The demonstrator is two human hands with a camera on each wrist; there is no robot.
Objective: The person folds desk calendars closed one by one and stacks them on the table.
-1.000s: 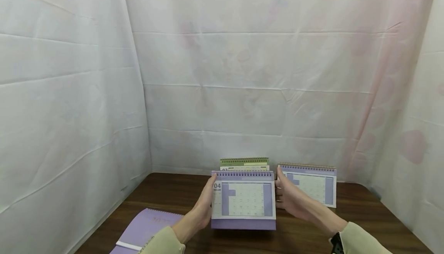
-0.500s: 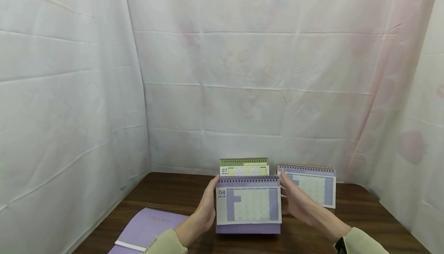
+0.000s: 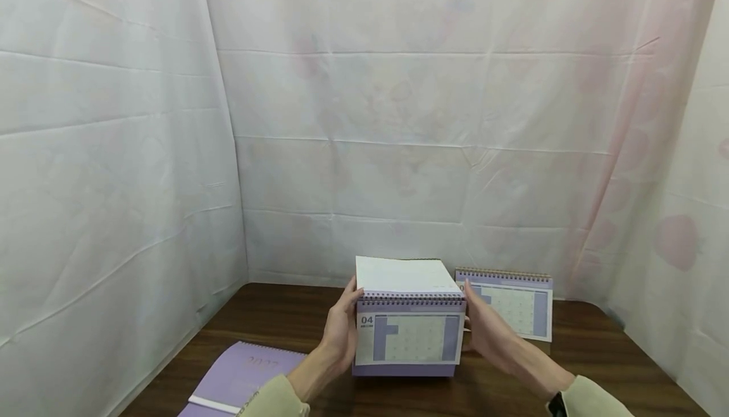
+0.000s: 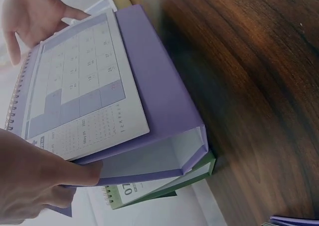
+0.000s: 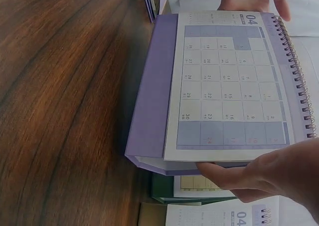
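Observation:
A purple desk calendar [image 3: 410, 338] with a spiral top and an "04" page faces me, tilted, in the middle of the head view. My left hand [image 3: 338, 331] holds its left side, the thumb by the top corner. In the left wrist view, one finger of the left hand [image 4: 40, 186] lies along the calendar's open end. My right hand [image 3: 492, 331] stands at the other side with straight fingers, its fingertips at the edge in the right wrist view. A blank white sheet [image 3: 404, 276] lies back from the spiral.
Behind it is a green desk calendar [image 4: 117, 196], mostly hidden in the head view. Another purple desk calendar [image 3: 512, 303] stands to the right. A purple-covered spiral calendar [image 3: 239, 373] lies front left on the brown wooden table [image 3: 273, 312]. Pale curtains [image 3: 342, 183] surround the table.
The purple calendar has shifted slightly right and toward me between both hands. A white sheet now shows leaning back over the spiral, covering the green calendar behind.

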